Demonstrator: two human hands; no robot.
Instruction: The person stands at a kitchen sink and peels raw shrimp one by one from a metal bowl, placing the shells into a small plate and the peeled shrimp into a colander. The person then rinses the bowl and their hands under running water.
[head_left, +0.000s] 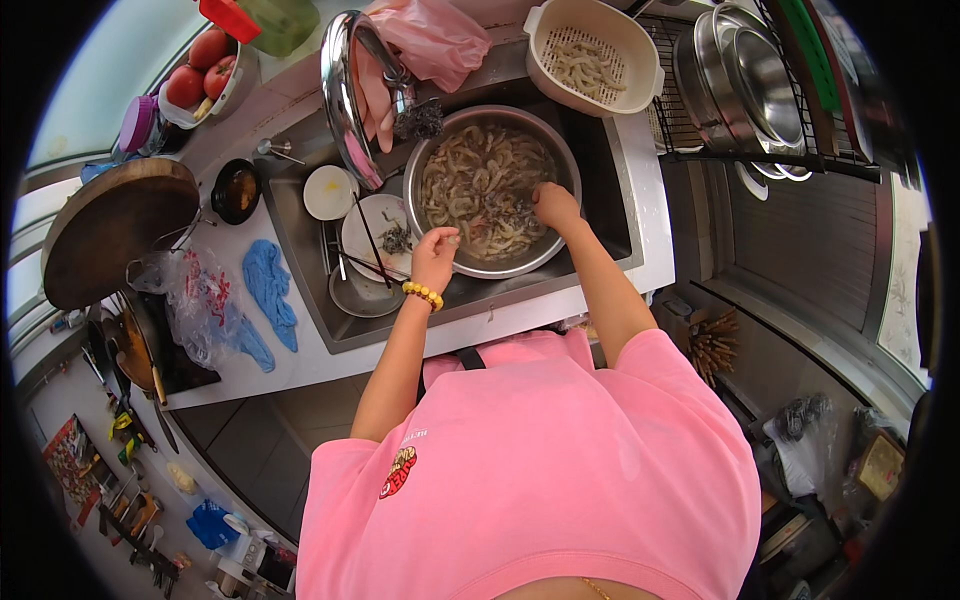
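A large stainless steel basin (568, 150) stands in the sink, holding many raw shrimp (487, 169) in murky water. My right hand (556, 206) reaches over the basin's right side, its fingers curled down at the shrimp; whatever they grip is hidden. At the near left rim is my left hand (435, 259), thumb and fingertips drawn together above the basin's edge. I cannot make out whether something small is between them. A yellow bead bracelet (422, 293) circles the left wrist. Behind the basin to the right, a cream plastic colander (637, 86) contains several shrimp.
Left of the basin, the sink (319, 300) holds a white bowl (328, 192), a plate with dark scraps (375, 244), chopsticks (367, 229) and a metal pan (356, 298). A chrome faucet (337, 90) arches behind. Blue gloves (268, 289) and a round cutting board (120, 232) are farther left. Metal basins (757, 82) fill the right rack.
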